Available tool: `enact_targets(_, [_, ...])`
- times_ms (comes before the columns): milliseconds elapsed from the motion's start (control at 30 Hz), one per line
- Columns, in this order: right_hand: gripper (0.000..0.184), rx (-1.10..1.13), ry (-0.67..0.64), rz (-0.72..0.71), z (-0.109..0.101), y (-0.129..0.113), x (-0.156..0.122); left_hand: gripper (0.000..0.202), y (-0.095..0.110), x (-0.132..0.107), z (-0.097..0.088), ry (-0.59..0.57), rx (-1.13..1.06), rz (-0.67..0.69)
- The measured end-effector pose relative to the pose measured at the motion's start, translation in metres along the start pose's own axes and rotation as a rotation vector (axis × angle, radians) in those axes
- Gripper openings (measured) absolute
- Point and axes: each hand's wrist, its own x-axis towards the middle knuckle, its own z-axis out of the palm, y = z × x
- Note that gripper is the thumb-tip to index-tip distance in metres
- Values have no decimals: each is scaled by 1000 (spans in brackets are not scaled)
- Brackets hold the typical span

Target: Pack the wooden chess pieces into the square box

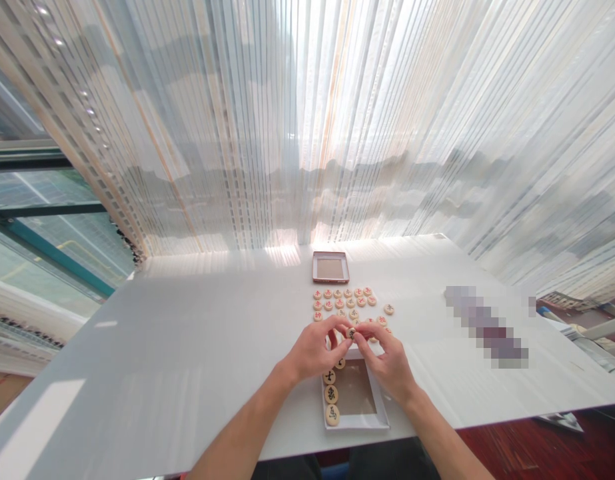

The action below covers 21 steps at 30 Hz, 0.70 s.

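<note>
A round wooden Chinese chess piece (351,333) with a dark character is pinched between the fingertips of my left hand (314,348) and my right hand (391,363). Both hands are above the far edge of a shallow white box (381,419). Along that box's left side lies a column of black-marked pieces, among them a horse piece (332,415) and an elephant piece (331,394). Just beyond my hands, loose red and black pieces (340,303) lie face up in rough rows. My fingers partly cover the nearest ones.
A shallow box part with a reddish edge (347,277) lies farther back on the white table (212,347). One piece (389,309) sits apart to the right of the rows. A pixelated patch covers something at right. Striped sheer curtains (287,133) hang behind the table.
</note>
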Motion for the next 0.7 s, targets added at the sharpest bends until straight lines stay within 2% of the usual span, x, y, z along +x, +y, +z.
enact_targets(333, [11, -25, 7, -17, -1, -1, -1, 22, 0, -1, 0, -20, 3, -22])
enact_targets(467, [12, -27, -31, -43, -2, -4, 0, 17, -2, 0, -1, -11, 18, -41])
enact_targets(700, [14, -14, -82, -81, -1, -8, 0, 19, 2, 1, -2, 5, 21, -44])
